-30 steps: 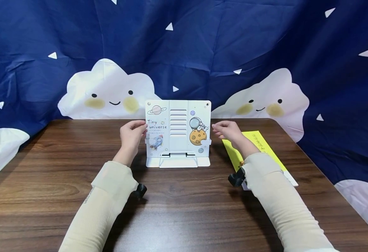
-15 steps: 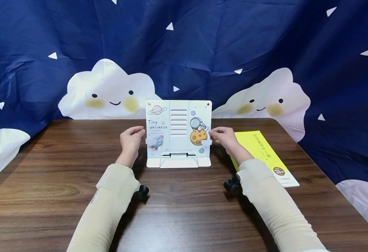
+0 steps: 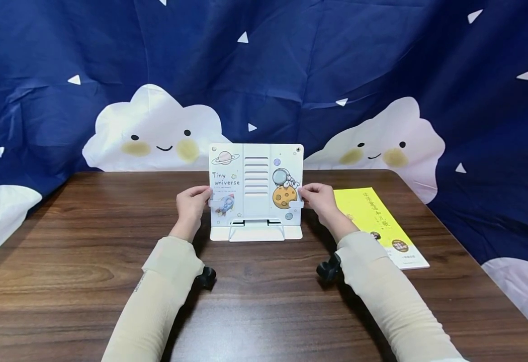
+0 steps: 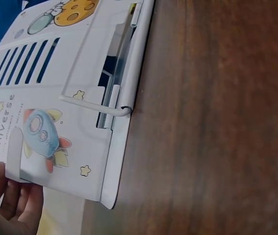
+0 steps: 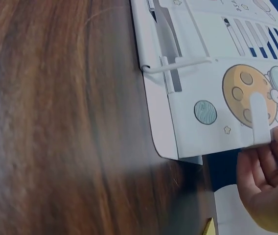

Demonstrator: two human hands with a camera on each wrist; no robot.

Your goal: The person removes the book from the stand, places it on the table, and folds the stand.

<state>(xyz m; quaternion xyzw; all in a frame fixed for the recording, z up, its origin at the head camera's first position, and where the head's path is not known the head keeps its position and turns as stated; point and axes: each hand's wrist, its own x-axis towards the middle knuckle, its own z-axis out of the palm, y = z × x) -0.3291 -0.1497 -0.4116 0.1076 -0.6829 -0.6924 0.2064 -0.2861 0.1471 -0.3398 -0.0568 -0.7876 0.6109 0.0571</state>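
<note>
A white book stand (image 3: 256,201) with a rocket, an astronaut and the words "Tiny universe" printed on it stands upright on the table. My left hand (image 3: 190,207) pinches its left edge, thumb in front by the side clip (image 4: 14,155) and fingers behind. On the opposite edge, my right hand (image 3: 322,205) pinches the board beside the other clip (image 5: 260,118), its fingers curled at the back. A white wire page holder (image 3: 256,229) crosses the stand's bottom ledge (image 3: 256,234).
A yellow book (image 3: 377,216) lies on the wooden table (image 3: 264,306) to the right, partly covered by my right forearm. Behind the table hangs a blue curtain (image 3: 282,65) with smiling clouds. A black wrist camera (image 3: 329,270) sits under my right wrist.
Both hands have come inward and slightly lower to the stand's side edges, and now grip them. The stand stays in about the same place. More of the yellow book shows.
</note>
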